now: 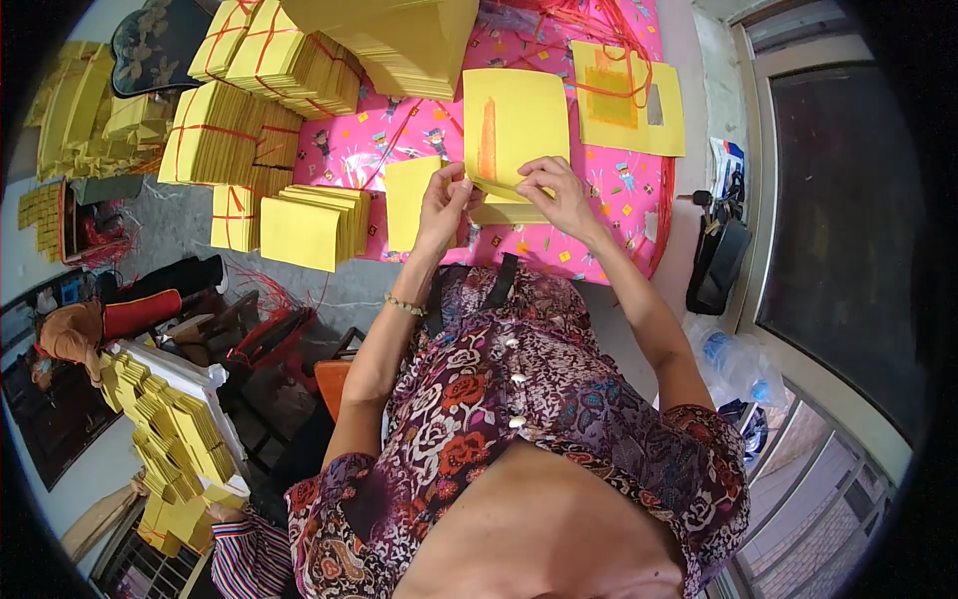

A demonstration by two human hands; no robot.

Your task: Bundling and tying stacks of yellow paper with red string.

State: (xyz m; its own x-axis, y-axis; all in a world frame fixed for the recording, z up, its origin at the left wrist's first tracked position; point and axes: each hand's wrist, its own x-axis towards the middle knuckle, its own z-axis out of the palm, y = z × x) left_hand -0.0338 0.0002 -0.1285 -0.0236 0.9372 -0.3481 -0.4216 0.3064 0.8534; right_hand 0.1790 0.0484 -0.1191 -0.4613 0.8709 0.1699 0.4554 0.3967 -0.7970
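A yellow paper sheet point(539, 110) with an orange streak lies in front of me on the pink patterned tablecloth point(599, 245). Its near edge appears folded up. At the left end of that edge, my left hand point(444, 205) is closed with thumb and fingertips on the paper. My right hand point(561, 197) pinches the same edge farther right. Under the sheet's near side, a small stack of yellow paper point(507, 212) partly shows. Another yellow piece point(407, 200) rests beside my left hand, partly covered by it.
Bundles of yellow paper tied with red string point(215, 135) stand at the left of the table. A taller yellow stack point(409, 45) rises behind. Yellow sheets with an orange patch point(629, 110) and red strings lie at the back right. Bottles point(733, 359) stand right; a person's striped sleeve point(249, 559) shows lower left.
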